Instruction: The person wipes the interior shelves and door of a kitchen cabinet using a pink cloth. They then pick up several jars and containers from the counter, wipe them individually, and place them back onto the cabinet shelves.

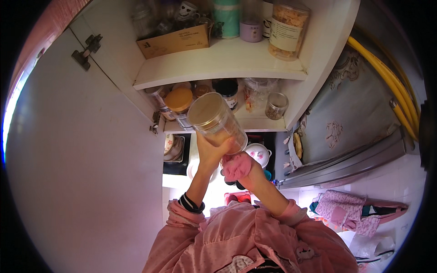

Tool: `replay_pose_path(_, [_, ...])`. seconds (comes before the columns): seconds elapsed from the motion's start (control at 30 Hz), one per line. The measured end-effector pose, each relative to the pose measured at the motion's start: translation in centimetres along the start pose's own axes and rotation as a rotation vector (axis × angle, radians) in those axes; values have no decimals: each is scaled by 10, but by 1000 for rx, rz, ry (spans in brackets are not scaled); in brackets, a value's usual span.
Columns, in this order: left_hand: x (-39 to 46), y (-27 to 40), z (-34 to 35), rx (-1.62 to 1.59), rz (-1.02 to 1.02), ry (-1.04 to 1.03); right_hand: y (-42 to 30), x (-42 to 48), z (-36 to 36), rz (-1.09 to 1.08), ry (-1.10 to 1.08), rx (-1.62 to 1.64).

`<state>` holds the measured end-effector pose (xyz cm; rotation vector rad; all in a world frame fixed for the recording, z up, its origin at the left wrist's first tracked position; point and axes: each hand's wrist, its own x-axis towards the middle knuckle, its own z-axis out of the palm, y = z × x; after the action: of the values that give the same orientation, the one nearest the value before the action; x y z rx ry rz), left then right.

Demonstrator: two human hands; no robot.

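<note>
A clear jar point(235, 131) with a gold lid is tilted in front of the cabinet, and my left hand point(209, 148) grips its lower side. Something pale shows inside the jar. A bunched pink cloth point(238, 167) is in my right hand point(252, 179), pressed up by the jar's base; the cloth hides most of the fingers. Just behind the jar, on the lower shelf point(257, 125), stand a jar with an orange-yellow lid point(179, 99) and a jar with a black lid point(226, 89).
An open cabinet door point(92, 146) fills the left. The upper shelf point(218, 63) bears a cardboard box point(174, 40), a teal container point(227, 18) and a labelled jar point(286, 32). A small glass jar point(276, 106) stands lower right. Below sits a white lidded pot point(257, 154). Yellow hoses point(385, 80) hang right.
</note>
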<state>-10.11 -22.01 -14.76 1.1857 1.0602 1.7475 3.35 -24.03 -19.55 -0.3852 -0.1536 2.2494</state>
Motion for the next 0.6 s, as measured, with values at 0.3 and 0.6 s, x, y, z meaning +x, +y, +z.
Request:
replay_pose_path(0.3, [-13,6,23,-5,-60,-217,-25,4,3,-64,174,-172])
replay_pose_path(0.6, [8,17,16,71,-176,-575,-35,-1,11,-78,40,-108])
